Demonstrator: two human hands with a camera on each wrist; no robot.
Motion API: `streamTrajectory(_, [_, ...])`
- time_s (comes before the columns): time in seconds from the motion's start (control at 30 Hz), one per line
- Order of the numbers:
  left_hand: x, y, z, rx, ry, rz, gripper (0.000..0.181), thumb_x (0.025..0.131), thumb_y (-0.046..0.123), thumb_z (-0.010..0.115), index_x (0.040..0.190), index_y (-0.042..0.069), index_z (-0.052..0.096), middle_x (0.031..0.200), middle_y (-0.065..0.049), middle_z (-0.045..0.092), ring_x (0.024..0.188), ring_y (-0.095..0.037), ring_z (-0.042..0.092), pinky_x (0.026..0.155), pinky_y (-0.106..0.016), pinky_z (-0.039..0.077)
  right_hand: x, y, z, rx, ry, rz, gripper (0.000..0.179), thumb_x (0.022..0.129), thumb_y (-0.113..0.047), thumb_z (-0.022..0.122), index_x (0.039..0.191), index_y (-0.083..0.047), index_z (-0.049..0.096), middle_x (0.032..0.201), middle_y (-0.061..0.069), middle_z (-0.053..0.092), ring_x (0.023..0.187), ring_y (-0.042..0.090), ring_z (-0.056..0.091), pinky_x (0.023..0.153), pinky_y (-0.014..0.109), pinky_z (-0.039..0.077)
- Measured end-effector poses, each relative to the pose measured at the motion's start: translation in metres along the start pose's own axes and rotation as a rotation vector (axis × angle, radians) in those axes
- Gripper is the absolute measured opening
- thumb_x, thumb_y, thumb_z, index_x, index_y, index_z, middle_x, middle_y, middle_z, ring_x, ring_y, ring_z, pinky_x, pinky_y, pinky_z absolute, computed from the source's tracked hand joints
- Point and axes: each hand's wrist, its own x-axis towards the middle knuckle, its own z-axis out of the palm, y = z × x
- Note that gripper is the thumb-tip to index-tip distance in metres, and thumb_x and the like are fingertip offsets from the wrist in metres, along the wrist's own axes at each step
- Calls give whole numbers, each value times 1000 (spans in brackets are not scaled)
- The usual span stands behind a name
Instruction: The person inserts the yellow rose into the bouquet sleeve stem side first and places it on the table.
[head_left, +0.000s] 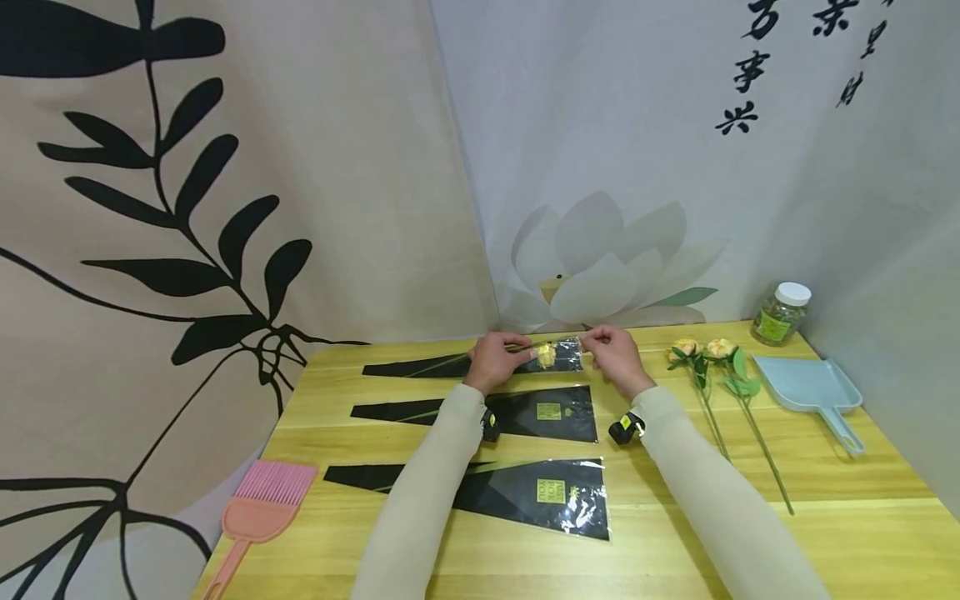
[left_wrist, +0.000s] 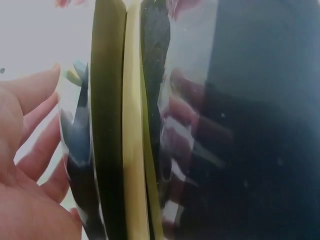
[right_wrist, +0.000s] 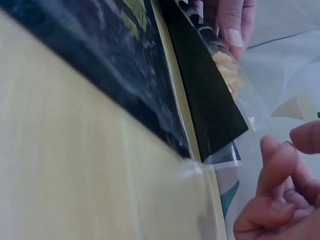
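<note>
At the table's back edge lies a long black flower sleeve (head_left: 420,367) with clear film, a yellow rose (head_left: 547,356) near its wide end. My left hand (head_left: 495,360) grips this sleeve beside the rose, thumb in front. My right hand (head_left: 617,360) is at the wide end; in the right wrist view its thumb and forefinger come close together beside the film's edge, and whether film is between them is unclear. Nearer me lie a second black sleeve (head_left: 525,410) and a third (head_left: 517,496), both with gold print. Thin green stems show along them.
Two peach roses (head_left: 701,371) with long stems lie at the right. Beyond them are a light blue dustpan (head_left: 806,382) and a white-lidded jar (head_left: 780,315). A pink brush (head_left: 262,508) rests at the left edge. A printed cloth (head_left: 390,167) hangs behind the table (head_left: 675,533).
</note>
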Motion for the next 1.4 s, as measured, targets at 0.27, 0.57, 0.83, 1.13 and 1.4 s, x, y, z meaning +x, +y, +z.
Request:
streamTrajectory(0.27, [-12, 0, -8, -66, 11, 32, 25, 97, 33, 80, 118, 20, 82, 122, 2, 78, 118, -24, 71, 113, -53, 49, -10, 6, -8, -47, -38, -9, 28, 108, -27, 63, 116, -1, 68, 115, 21, 73, 71, 19, 61, 59, 30, 55])
streamTrajectory(0.57, [-26, -2, -13, -65, 64, 76, 17, 98, 31, 79, 107, 17, 83, 107, -1, 80, 102, -21, 72, 91, -43, 61, -23, 7, -19, -209, -95, -73, 25, 107, -25, 63, 113, -2, 71, 110, 18, 74, 70, 21, 61, 61, 32, 56])
streamTrajectory(0.83, [-41, -12, -22, -34, -5, 76, 13, 97, 31, 80, 103, 20, 83, 98, 2, 78, 83, -12, 70, 74, -31, 61, -33, 9, -25, -279, -181, -47, 23, 106, -26, 66, 113, -4, 69, 108, 16, 71, 84, 28, 67, 70, 35, 61])
streamTrajectory(1.13, [-56, -20, -26, -2, -207, 1, 23, 95, 31, 82, 112, 16, 82, 100, 3, 75, 87, -12, 67, 78, -33, 59, -41, 13, -27, -384, -250, -74, 20, 103, -25, 69, 111, -7, 73, 104, 10, 73, 89, 22, 66, 77, 33, 55])
streamTrajectory(1.4, [-61, -16, -28, -36, -332, -14, 20, 91, 28, 86, 106, 16, 80, 95, 3, 72, 80, -15, 65, 71, -30, 55, -47, 11, -26, -383, -354, -49, 37, 102, -27, 72, 128, -1, 68, 116, 13, 71, 101, 25, 66, 81, 36, 57])
